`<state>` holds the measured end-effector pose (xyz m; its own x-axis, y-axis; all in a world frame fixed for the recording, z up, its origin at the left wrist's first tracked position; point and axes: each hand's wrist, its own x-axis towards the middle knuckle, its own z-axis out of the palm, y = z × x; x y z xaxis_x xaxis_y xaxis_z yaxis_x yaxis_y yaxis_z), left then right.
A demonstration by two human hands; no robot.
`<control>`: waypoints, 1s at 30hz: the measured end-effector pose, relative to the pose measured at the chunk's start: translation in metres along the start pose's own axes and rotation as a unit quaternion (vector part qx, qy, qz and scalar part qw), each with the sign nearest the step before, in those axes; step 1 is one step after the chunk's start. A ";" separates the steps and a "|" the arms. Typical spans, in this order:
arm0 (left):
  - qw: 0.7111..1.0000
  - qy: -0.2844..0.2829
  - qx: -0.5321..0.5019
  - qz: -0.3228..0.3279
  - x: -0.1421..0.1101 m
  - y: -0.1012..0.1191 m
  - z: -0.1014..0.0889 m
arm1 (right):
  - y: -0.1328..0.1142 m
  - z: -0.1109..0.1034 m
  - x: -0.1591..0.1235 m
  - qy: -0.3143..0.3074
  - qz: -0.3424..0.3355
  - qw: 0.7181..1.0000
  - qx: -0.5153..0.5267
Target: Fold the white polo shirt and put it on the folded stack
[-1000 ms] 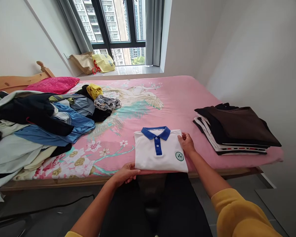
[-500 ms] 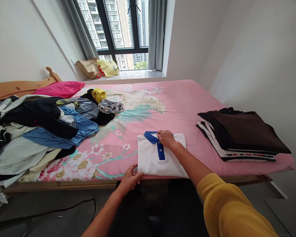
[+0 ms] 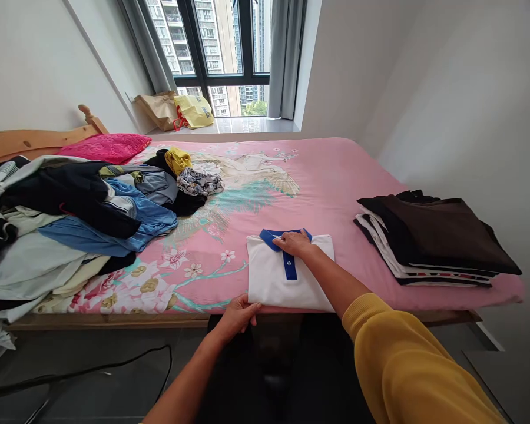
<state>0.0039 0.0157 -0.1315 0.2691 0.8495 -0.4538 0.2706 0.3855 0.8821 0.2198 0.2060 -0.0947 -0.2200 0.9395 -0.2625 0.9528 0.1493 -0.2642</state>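
Observation:
A white polo shirt with a blue collar and blue button placket lies folded into a rectangle at the bed's front edge. My left hand pinches its near left corner, thumb on top and fingers partly hidden below. Across the collar opening rests my right hand, its fingers laid on the cloth and pointing left. It covers part of the collar and the top of the placket, and my forearm hides some of the shirt's right side.
To the right sits a stack of folded clothes, dark brown on top. A heap of loose clothes fills the bed's left side, near a bright pink pillow. Paper and yellow bags stand on the sill. A black cable runs below.
My right hand has slid slightly left over the collar, its fingers now lying flatter. The left hand keeps its hold on the corner. The camera view has shifted a little.

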 end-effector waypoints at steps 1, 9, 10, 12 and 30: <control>1.000 -0.004 0.011 0.002 0.000 0.000 0.001 | -0.001 0.000 0.001 -0.002 0.001 1.000 -0.004; 0.999 0.017 0.043 0.012 -0.002 0.015 0.006 | -0.003 -0.005 0.003 -0.018 0.006 0.999 -0.026; 0.999 0.021 0.044 0.009 -0.004 0.016 0.007 | -0.003 -0.006 0.003 -0.020 0.006 0.999 -0.026; 0.998 0.033 0.040 -0.024 -0.007 0.016 0.010 | -0.002 -0.007 0.003 -0.023 0.004 0.999 -0.024; 0.999 0.010 -0.022 -0.035 -0.001 0.004 0.013 | -0.015 0.002 0.020 0.026 -0.005 1.000 -0.018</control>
<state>0.0166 0.0116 -0.1289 0.2334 0.8267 -0.5120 0.2470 0.4589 0.8535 0.2008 0.2220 -0.0978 -0.2195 0.9523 -0.2120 0.9577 0.1688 -0.2331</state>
